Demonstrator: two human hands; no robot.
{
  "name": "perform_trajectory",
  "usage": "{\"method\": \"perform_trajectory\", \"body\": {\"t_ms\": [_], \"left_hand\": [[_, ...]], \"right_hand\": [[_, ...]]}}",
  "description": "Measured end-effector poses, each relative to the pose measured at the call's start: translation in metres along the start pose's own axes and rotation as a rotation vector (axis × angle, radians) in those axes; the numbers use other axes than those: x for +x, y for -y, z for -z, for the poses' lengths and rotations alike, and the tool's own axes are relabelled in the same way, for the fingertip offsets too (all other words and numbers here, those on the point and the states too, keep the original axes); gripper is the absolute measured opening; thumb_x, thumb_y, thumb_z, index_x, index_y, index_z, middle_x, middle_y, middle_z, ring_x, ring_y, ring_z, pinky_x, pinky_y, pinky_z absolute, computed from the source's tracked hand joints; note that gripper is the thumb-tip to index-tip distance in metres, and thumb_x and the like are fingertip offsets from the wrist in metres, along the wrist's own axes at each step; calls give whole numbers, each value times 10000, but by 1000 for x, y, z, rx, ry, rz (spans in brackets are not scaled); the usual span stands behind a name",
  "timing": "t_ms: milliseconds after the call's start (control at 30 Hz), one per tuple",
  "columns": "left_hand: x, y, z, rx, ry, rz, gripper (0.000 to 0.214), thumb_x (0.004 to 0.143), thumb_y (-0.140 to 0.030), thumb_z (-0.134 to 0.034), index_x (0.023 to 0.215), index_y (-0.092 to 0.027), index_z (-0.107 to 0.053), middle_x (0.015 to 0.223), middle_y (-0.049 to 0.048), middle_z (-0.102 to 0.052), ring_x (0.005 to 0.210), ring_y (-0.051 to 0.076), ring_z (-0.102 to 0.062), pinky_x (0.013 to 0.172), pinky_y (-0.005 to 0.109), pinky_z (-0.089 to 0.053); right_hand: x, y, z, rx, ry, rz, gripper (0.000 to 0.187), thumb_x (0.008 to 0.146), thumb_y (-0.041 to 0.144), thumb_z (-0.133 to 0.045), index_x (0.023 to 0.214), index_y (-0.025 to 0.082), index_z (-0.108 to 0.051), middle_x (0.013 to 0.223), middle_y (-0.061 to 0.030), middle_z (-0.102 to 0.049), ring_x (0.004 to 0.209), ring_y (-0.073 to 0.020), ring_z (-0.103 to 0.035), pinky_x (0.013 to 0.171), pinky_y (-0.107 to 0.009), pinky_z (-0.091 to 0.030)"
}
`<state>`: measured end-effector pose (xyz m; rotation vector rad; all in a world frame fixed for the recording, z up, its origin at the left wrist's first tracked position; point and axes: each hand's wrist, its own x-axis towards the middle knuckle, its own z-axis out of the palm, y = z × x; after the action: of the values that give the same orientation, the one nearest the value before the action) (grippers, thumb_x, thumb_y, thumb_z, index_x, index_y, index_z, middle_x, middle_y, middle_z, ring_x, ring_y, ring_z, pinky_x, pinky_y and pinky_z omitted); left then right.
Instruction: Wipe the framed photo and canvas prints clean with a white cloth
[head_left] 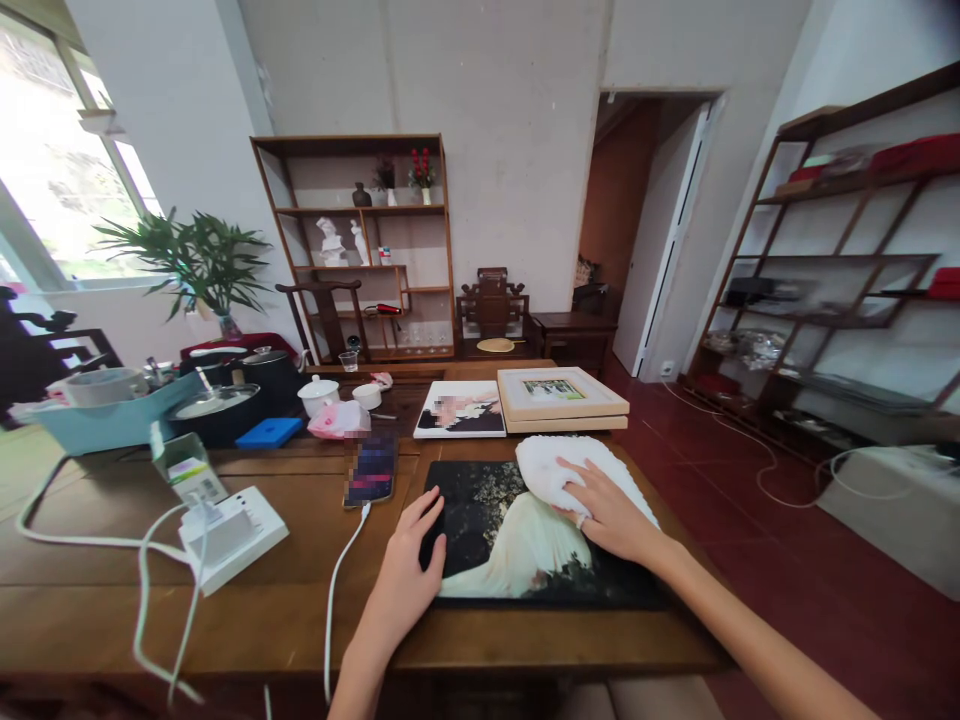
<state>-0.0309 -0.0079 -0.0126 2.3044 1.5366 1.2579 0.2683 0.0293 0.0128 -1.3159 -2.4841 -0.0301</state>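
Observation:
A dark photo panel [480, 530] showing a white flowing dress and foliage lies flat near the table's front edge. My left hand [412, 555] rests at its left edge, fingers stretched and thumb apart on the corner area. On the panel's upper right, my right hand [604, 510] presses a thick white cloth [544, 470], its fingers spread and partly sunk into the fabric; a ring shows on one finger. The cloth covers the upper right part of the picture.
Behind the panel lie a smaller photo panel [461, 425] and stacked pale frames [562, 400]. To the left are a phone [371, 470] on a white cable, a white power strip [236, 540], a blue box [268, 432], pots [217, 412] and a light-blue tray [97, 425].

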Motion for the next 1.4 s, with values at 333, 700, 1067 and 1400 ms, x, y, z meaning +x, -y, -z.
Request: {"method": "perform_trajectory", "body": {"t_ms": [333, 700, 1067, 1400], "left_hand": [[-4, 3, -4, -59, 47, 21, 370, 837, -276, -449, 1178, -149, -516, 1318, 140, -474, 1241, 242, -420, 1021, 456, -353], [-6, 3, -8, -38, 79, -18, 383, 854, -274, -436, 1223, -175, -462, 1357, 132, -431, 1286, 229, -353, 1030, 483, -327], [-4, -3, -5, -121, 91, 95, 407, 889, -300, -358, 1258, -169, -467, 1385, 107, -399, 1288, 195, -349, 1067, 427, -284], [-4, -2, -6, -103, 91, 33, 371, 867, -228, -387, 1209, -170, -515, 1343, 109, -458, 1259, 208, -397, 1051, 439, -315]], "right_hand": [[-25, 63, 11, 67, 45, 153, 297, 716, 127, -465, 976, 178, -600, 1376, -97, -399, 1319, -256, -215, 1076, -521, -119], [17, 32, 2, 52, 6, 16, 284, 819, 208, -427, 1048, 163, -588, 1286, -152, -489, 1275, -241, -316, 1052, -486, -201], [-17, 80, 7, 98, 45, 58, 320, 728, 120, -446, 998, 199, -598, 1334, -80, -456, 1319, -241, -214, 1069, -516, -96], [27, 63, 0, 70, 41, 90, 304, 824, 277, -464, 1063, 138, -591, 1327, -187, -434, 1275, -240, -315, 1061, -456, -184]]}}
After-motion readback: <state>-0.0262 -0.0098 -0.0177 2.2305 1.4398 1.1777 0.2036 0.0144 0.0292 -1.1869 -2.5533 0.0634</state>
